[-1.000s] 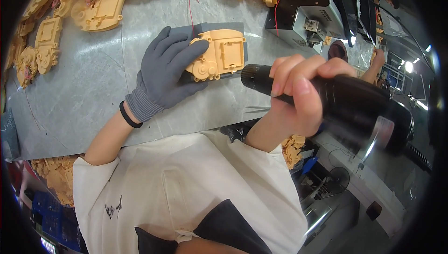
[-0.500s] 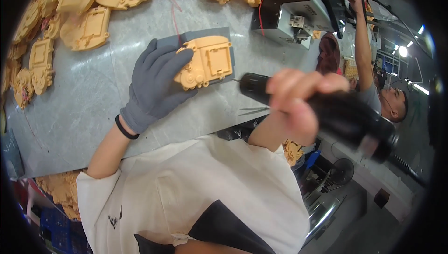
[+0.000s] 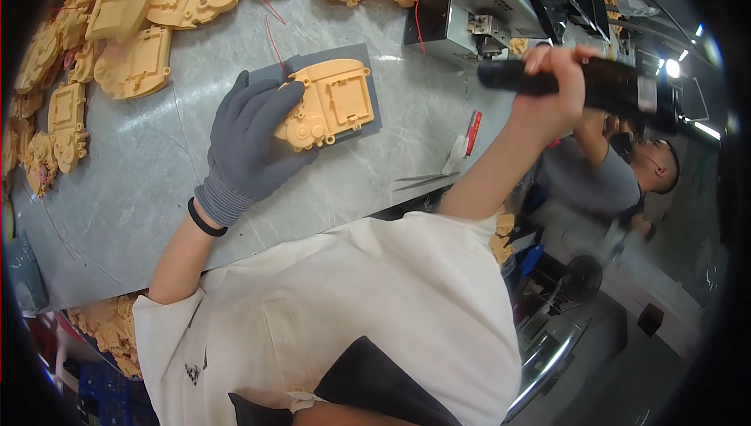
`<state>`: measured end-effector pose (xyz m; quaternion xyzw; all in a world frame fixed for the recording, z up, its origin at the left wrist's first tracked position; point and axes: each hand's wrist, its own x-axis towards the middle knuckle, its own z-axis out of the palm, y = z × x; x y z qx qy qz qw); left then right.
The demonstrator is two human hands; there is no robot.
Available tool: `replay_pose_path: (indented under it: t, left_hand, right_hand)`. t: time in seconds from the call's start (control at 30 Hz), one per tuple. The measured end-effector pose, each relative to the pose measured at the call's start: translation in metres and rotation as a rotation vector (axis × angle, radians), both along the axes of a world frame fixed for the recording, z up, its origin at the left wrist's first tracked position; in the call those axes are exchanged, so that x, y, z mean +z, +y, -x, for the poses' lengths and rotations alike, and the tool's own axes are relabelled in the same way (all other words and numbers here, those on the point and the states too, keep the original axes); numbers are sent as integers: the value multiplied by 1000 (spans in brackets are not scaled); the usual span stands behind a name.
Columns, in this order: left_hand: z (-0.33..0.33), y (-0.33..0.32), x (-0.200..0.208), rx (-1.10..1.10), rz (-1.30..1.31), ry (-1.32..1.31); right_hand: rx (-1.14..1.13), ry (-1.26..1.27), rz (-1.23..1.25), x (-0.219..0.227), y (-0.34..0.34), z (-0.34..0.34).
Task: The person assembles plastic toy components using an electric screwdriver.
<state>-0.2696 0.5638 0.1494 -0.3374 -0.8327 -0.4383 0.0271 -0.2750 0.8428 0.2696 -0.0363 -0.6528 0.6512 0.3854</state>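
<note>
My left hand (image 3: 254, 140), in a grey glove, grips the left side of a yellow plastic housing (image 3: 346, 101), thumb below and fingers over its upper left edge. The housing has a square recess and round bosses, and lies on a dark grey pad (image 3: 375, 86) on the table. My bare right hand (image 3: 557, 86) is closed around a black powered screwdriver (image 3: 622, 89), raised to the right and held roughly level. The screwdriver's front end is close to a metal-fronted box (image 3: 501, 15) with a small mechanism; whether they touch, I cannot tell.
Several more yellow housings (image 3: 133, 62) crowd the table's far and left side. Tweezers (image 3: 422, 181) and a red-handled tool (image 3: 473, 133) lie right of the pad. Thin red wires (image 3: 274, 43) trail beyond it. A co-worker (image 3: 598, 164) is at the right; a fan (image 3: 583, 275) stands lower right.
My right hand has carried the screwdriver away from the housing, up and right toward the metal-fronted box. My left hand still holds the housing on the pad. The co-worker's raised arm has come down.
</note>
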Motion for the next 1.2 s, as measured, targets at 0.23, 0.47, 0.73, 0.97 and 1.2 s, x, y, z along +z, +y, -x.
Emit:
replay_pose_path:
  t: [0.23,0.47,0.73,0.97,1.2]
  left_hand:
    - [-1,-1,-2,31,-73,-29]
    - [1,-6,-6,-18,-111,23]
    - [2,-9,-10,-44,-128,49]
    - [1,-11,-12,-45,-131,32]
    - [2,-8,-8,-58,-124,56]
  right_hand:
    - [690,96,-14,9,-93,-55]
    - [792,61,-48,1,-120,-43]
    - [693,42,-4,-16,-134,-32]
    - [810,-76,-172,-6,-139,-30]
    - [659,-59,-45,-16,-149,-37]
